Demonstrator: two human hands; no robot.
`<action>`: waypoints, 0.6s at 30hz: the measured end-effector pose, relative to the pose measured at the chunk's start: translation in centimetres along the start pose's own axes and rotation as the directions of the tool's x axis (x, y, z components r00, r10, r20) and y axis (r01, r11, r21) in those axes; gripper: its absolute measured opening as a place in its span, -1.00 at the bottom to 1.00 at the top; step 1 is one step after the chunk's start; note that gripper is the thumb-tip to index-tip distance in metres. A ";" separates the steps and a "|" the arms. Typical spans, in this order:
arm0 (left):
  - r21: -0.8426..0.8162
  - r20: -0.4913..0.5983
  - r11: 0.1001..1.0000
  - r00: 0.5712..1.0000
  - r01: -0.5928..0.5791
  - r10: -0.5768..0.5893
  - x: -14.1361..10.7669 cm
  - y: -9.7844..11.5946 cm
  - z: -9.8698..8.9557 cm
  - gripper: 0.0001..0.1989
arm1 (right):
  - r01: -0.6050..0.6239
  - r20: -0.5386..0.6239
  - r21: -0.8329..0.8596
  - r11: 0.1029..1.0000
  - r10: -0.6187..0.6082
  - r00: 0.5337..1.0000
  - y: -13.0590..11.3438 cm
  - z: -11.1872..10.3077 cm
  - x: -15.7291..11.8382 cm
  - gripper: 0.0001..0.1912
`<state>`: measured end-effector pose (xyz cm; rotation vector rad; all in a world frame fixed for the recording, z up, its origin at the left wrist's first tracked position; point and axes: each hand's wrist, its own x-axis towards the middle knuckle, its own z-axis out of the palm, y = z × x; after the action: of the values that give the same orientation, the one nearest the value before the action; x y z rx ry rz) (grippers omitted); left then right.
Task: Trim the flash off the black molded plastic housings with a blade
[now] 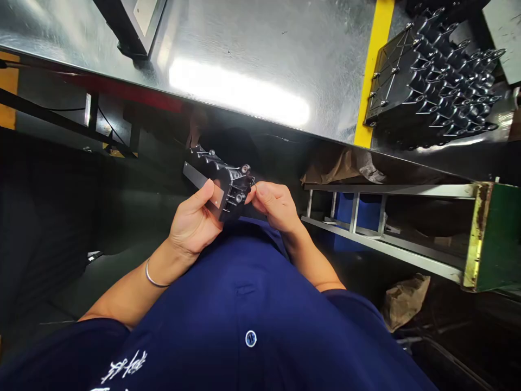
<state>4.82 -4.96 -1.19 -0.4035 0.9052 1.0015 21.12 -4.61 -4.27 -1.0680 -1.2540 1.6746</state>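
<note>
A black molded part (239, 180) with ribs and round bosses is held tilted before my chest, below the table edge. My left hand (196, 220) is closed around its near side. The left thumb presses on a flat, smooth strip (195, 177) with small holes along the part's side; whether the strip is separate or belongs to the part, I cannot tell. At the part's right end, my right hand (277, 205) is pinched, thumb against forefinger. A thin, wire-like piece (254, 182) shows at those fingertips, too small to name.
Beyond the part lies a shiny metal table (260, 49) with yellow tape (372, 70). Similar black parts (443, 81) are stacked at its right. A black stand (136, 32) rises at the left. Below right are a metal frame (391, 251) and a crumpled paper bag (406, 298).
</note>
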 end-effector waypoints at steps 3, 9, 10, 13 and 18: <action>-0.011 -0.004 1.000 1.000 0.000 0.000 -0.1 0.0 0.2 -0.61 | -0.021 0.029 0.056 0.998 0.020 0.999 0.1 -0.1 0.0 -0.46; -0.005 -0.024 1.000 0.999 0.028 -0.028 -0.2 -0.2 0.4 -0.64 | -0.137 0.061 0.205 0.969 0.127 0.990 0.2 -0.1 -0.1 -0.47; -0.010 -0.038 0.999 0.999 0.036 -0.036 -0.2 -0.3 0.4 -0.64 | -0.154 0.067 0.246 0.957 0.142 0.988 0.2 0.0 -0.1 -0.48; -0.012 -0.042 0.998 0.997 0.059 -0.059 -0.1 -0.2 0.2 -0.69 | -0.196 0.107 0.345 0.918 0.169 0.980 0.3 0.4 -0.3 -0.47; 0.037 -0.054 0.991 0.990 0.132 -0.130 -0.3 0.4 -0.6 -0.60 | -0.220 0.111 0.423 0.879 0.191 0.975 0.1 -1.0 0.5 -0.40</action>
<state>4.11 -5.34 -1.29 -0.4507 0.9320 0.8548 21.83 -3.91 -4.64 -0.8964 -0.7642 2.0442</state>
